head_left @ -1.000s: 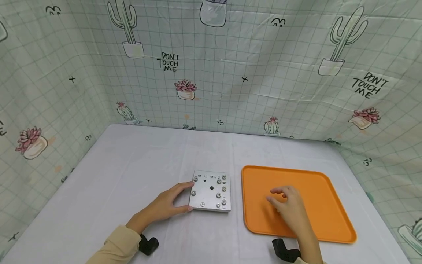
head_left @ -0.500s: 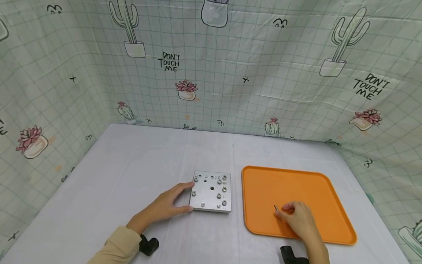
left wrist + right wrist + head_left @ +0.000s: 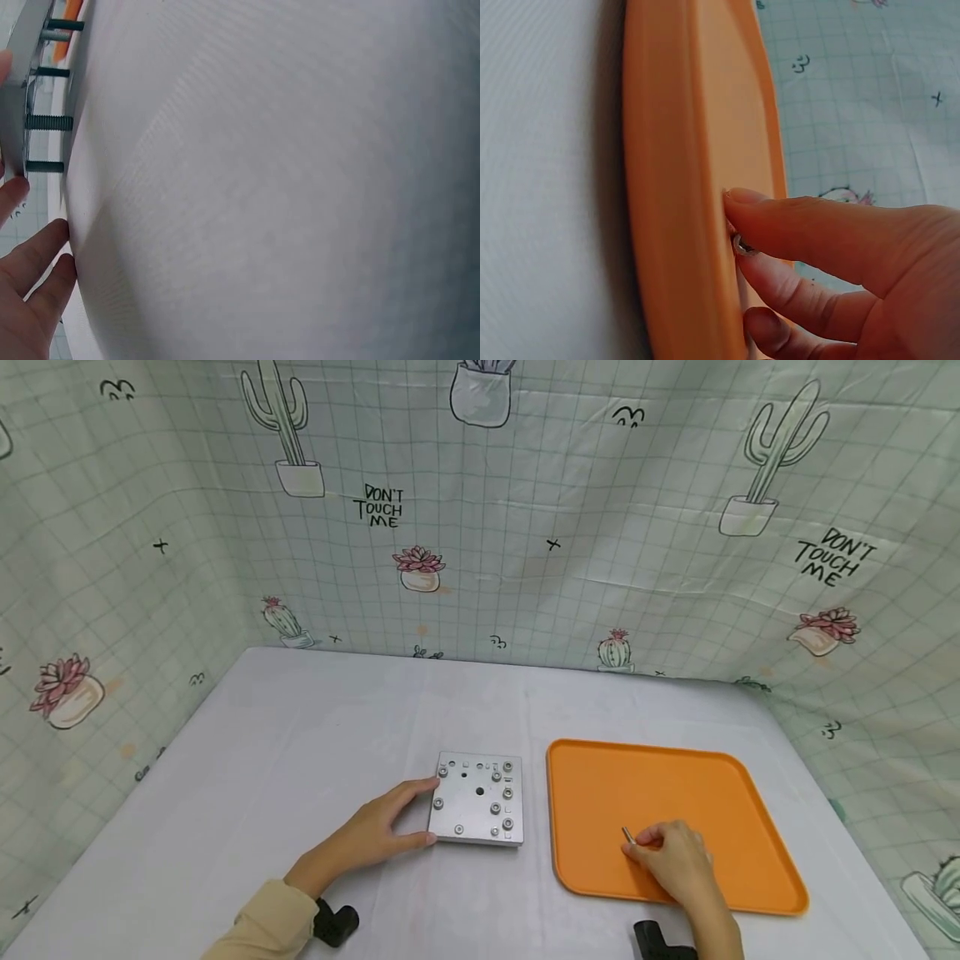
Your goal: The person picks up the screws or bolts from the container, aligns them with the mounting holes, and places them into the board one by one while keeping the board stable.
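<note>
A square silver metal plate (image 3: 478, 814), with several socket-head screws and a few holes in its top, sits mid-table. In the left wrist view, threaded screw shanks (image 3: 49, 122) stick out from its underside. My left hand (image 3: 371, 831) touches the plate's left side with spread thumb and index finger; other fingertips rest on the cloth. Over the orange tray (image 3: 552, 810), my right hand (image 3: 678, 860) pinches a small silver screw (image 3: 628, 835) between thumb and index finger, close to the tray floor. Its round socket head (image 3: 744, 245) shows in the right wrist view, the rest hidden by fingers.
White cloth (image 3: 360, 718) covers the table under the plate and tray. A patterned curtain (image 3: 487, 527) hangs round the back and sides. Black wrist mounts (image 3: 335, 923) are worn on both arms near the front.
My right hand has come down towards the tray from a raised, empty pose and now pinches the screw. My left hand and the plate stay in place.
</note>
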The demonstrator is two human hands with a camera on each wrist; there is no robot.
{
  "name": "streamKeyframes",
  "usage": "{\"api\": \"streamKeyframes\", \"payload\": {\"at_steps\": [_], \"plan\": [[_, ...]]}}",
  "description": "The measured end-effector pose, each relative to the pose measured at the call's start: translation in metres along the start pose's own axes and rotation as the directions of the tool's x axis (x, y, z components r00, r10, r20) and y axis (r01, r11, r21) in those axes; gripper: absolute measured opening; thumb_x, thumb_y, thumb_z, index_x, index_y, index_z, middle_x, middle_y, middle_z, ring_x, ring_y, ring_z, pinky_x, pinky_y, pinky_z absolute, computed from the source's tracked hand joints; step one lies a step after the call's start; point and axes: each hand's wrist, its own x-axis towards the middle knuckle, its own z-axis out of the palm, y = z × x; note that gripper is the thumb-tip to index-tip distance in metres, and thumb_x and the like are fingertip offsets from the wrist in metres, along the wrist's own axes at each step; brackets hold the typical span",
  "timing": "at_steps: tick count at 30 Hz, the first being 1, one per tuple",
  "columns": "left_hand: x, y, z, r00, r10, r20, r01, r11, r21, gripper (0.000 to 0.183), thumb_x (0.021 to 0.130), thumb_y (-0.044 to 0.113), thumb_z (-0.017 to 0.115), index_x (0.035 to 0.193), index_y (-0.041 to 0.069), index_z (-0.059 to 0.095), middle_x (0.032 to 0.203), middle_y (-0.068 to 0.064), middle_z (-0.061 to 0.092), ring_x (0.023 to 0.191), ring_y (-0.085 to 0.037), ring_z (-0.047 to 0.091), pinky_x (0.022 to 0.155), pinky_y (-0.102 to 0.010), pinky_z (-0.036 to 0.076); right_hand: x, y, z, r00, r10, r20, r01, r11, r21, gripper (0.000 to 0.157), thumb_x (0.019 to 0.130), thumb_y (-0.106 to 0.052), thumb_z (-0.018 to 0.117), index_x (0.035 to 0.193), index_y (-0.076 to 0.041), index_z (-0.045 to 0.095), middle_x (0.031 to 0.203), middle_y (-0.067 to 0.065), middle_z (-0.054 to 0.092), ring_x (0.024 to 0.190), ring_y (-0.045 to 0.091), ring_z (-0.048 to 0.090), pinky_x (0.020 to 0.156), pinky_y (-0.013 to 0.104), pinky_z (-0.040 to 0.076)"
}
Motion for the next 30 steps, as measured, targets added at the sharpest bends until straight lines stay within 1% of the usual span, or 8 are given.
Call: {"api": "streamKeyframes", "payload": {"at_steps": [7, 10, 14, 19, 21, 23, 27, 30], "plan": [[0.000, -0.001, 0.001, 1.000, -0.006, 0.002, 0.006, 1.000, -0.013, 0.068, 0.082, 0.046, 0.067, 0.140, 0.026, 0.040, 0.146, 0.001, 0.041, 0.137, -0.024, 0.034, 0.110, -0.048, 0.032, -0.001, 0.000, 0.002, 1.000, -0.009, -0.018, 0.009, 1.000, -0.012, 0.018, 0.079, -0.026, 0.072, 0.079, -0.008, 0.068, 0.099, 0.018, 0.059, 0.098, 0.039, 0.049, 0.074, 0.049, 0.035], [0.000, -0.001, 0.001, 1.000, -0.018, 0.002, 0.018, 1.000, -0.015, 0.068, 0.081, 0.045, 0.068, 0.140, 0.027, 0.040, 0.146, 0.004, 0.040, 0.138, -0.022, 0.033, 0.110, -0.047, 0.031, -0.001, -0.001, 0.002, 1.000, -0.016, -0.025, 0.015, 1.000, -0.006, 0.017, 0.079, -0.025, 0.070, 0.078, -0.008, 0.068, 0.101, 0.019, 0.058, 0.099, 0.039, 0.048, 0.075, 0.050, 0.035], [0.000, 0.001, 0.000, 1.000, -0.028, 0.010, 0.028, 0.999, -0.020, 0.069, 0.080, 0.044, 0.069, 0.140, 0.029, 0.039, 0.146, 0.007, 0.039, 0.138, -0.019, 0.032, 0.111, -0.045, 0.031, -0.001, -0.004, 0.001, 0.999, -0.025, -0.024, 0.026, 1.000, 0.016, 0.017, 0.081, -0.024, 0.068, 0.079, -0.007, 0.068, 0.101, 0.020, 0.057, 0.096, 0.037, 0.046, 0.075, 0.047, 0.035], [0.000, 0.001, -0.001, 1.000, -0.022, 0.016, 0.022, 1.000, -0.006, 0.069, 0.081, 0.045, 0.069, 0.140, 0.029, 0.038, 0.146, 0.006, 0.039, 0.138, -0.018, 0.032, 0.111, -0.045, 0.031, 0.000, -0.011, -0.003, 0.998, -0.048, -0.047, 0.050, 0.998, 0.043, 0.018, 0.082, -0.022, 0.066, 0.081, -0.004, 0.068, 0.103, 0.023, 0.056, 0.095, 0.038, 0.046, 0.075, 0.046, 0.037], [0.000, 0.001, -0.002, 1.000, -0.017, 0.016, 0.017, 1.000, -0.004, 0.069, 0.081, 0.044, 0.069, 0.141, 0.028, 0.038, 0.146, 0.006, 0.039, 0.138, -0.019, 0.032, 0.111, -0.045, 0.031, 0.000, -0.014, -0.005, 0.996, -0.055, -0.064, 0.058, 0.997, 0.055, 0.020, 0.083, -0.021, 0.066, 0.083, -0.002, 0.068, 0.106, 0.025, 0.055, 0.098, 0.040, 0.045, 0.078, 0.048, 0.038], [0.000, 0.001, -0.002, 1.000, -0.014, 0.016, 0.014, 1.000, -0.009, 0.069, 0.081, 0.043, 0.069, 0.141, 0.028, 0.039, 0.146, 0.006, 0.039, 0.138, -0.019, 0.032, 0.111, -0.045, 0.031, 0.001, -0.020, -0.007, 0.995, -0.053, -0.082, 0.059, 0.996, 0.072, 0.021, 0.084, -0.022, 0.066, 0.086, -0.001, 0.068, 0.107, 0.024, 0.054, 0.098, 0.039, 0.045, 0.079, 0.047, 0.038], [0.000, 0.001, -0.002, 1.000, -0.011, 0.015, 0.011, 1.000, -0.015, 0.069, 0.081, 0.042, 0.069, 0.141, 0.027, 0.039, 0.146, 0.006, 0.039, 0.138, -0.019, 0.032, 0.111, -0.045, 0.031, 0.002, -0.035, -0.011, 0.991, -0.062, -0.120, 0.075, 0.991, 0.107, 0.023, 0.085, -0.024, 0.067, 0.091, -0.002, 0.067, 0.106, 0.020, 0.053, 0.096, 0.033, 0.044, 0.076, 0.038, 0.037], [-0.001, 0.000, -0.002, 1.000, -0.004, 0.008, 0.004, 1.000, 0.002, 0.069, 0.081, 0.043, 0.068, 0.141, 0.026, 0.039, 0.146, 0.004, 0.040, 0.138, -0.021, 0.033, 0.110, -0.046, 0.032, 0.003, -0.050, -0.013, 0.983, -0.102, -0.151, 0.122, 0.984, 0.131, 0.022, 0.084, -0.024, 0.068, 0.092, -0.003, 0.067, 0.103, 0.018, 0.053, 0.095, 0.031, 0.044, 0.075, 0.035, 0.035]]}}
